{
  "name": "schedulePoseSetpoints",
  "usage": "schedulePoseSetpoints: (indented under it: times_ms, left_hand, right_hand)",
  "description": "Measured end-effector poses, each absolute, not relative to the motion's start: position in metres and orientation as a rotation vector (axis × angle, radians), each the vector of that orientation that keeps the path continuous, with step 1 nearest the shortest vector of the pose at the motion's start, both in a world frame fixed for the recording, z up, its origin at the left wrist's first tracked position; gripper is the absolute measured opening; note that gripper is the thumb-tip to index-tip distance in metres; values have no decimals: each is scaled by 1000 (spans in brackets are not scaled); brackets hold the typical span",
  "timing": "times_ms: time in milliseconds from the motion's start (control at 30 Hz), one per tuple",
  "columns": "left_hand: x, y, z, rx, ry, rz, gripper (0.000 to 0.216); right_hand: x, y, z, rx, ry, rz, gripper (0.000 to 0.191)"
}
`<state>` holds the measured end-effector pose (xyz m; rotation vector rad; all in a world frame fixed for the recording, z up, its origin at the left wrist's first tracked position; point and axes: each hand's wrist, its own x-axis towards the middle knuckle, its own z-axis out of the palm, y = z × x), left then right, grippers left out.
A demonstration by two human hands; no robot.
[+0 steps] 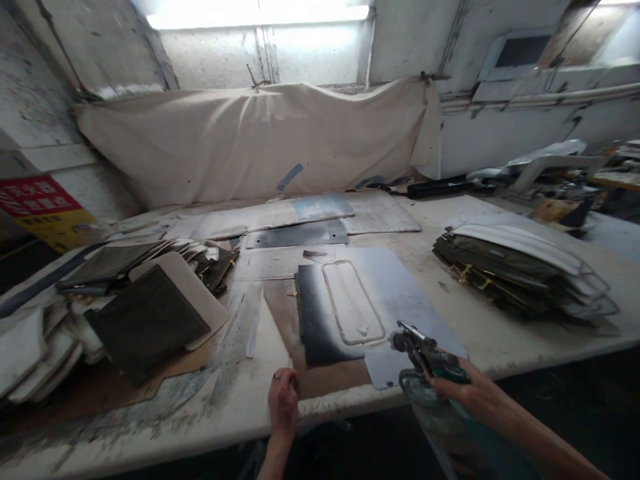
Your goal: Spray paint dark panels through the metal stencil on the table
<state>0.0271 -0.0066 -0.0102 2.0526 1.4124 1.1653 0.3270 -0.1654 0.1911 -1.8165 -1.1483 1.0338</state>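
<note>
My right hand (463, 388) is wrapped around the grip of a spray gun (423, 353), whose nozzle points toward a grey metal template plate (400, 293) lying on the workbench. A rounded rectangular pale piece (353, 301) shows in the plate's cut-out, with a dark sprayed sheet (315, 320) at its left. My left hand (283, 400) rests on the near edge of the bench with its fingers curled down, a ring on one finger; nothing shows in it.
A stack of dark and pale flat pieces (145, 313) lies at the left. Another pile of dark pieces with white sheets (520, 267) sits at the right. More metal plates (300, 233) lie further back, below a hanging cloth (260, 133).
</note>
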Motion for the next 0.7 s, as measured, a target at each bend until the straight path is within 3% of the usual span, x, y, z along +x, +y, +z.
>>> schedulePoseSetpoints:
  times_ms: [433, 700]
  left_hand:
    - [2, 0, -11, 1987, 1290, 1269, 21]
    - [-8, 6, -18, 1952, 1168, 1308, 24]
  right_hand:
    - [264, -149, 199, -1859, -1052, 999, 7]
    - [280, -30, 254, -1924, -1095, 1020, 14]
